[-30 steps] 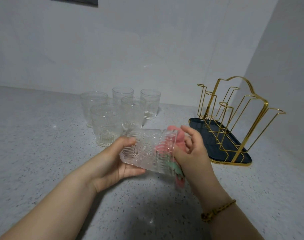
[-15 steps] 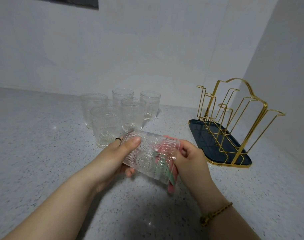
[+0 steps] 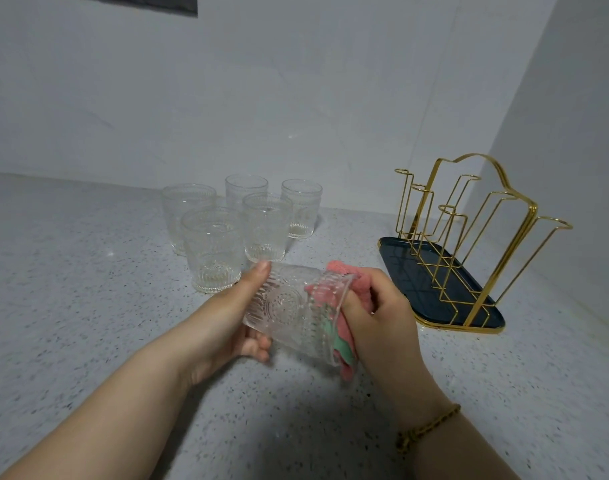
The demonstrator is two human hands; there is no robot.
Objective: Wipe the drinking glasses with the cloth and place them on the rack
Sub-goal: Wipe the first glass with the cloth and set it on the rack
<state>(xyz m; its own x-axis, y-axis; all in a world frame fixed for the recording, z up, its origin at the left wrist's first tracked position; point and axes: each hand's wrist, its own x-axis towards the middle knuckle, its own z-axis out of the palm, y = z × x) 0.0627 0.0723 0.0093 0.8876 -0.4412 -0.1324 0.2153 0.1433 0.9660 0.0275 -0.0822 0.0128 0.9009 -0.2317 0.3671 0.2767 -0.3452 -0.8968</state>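
Note:
A clear embossed drinking glass [image 3: 289, 311] lies on its side in the air above the counter, mouth to the right. My left hand [image 3: 232, 320] grips its base end, thumb on top. My right hand [image 3: 382, 317] holds a pink and green cloth [image 3: 344, 280] that is stuffed into the glass mouth and spills over the rim. Several more glasses [image 3: 213, 249] stand upright behind my left hand. A gold wire rack [image 3: 469, 230] on a dark tray [image 3: 405, 261] stands to the right with nothing on it.
The speckled grey counter [image 3: 71, 306] runs left and toward me. White walls close the back and the right side just behind the rack. A braided bracelet [image 3: 427, 427] is on my right wrist.
The glass has turned in my hands and tilted, and more pink cloth now shows above the rim. Both hands stay at the same spot over the counter.

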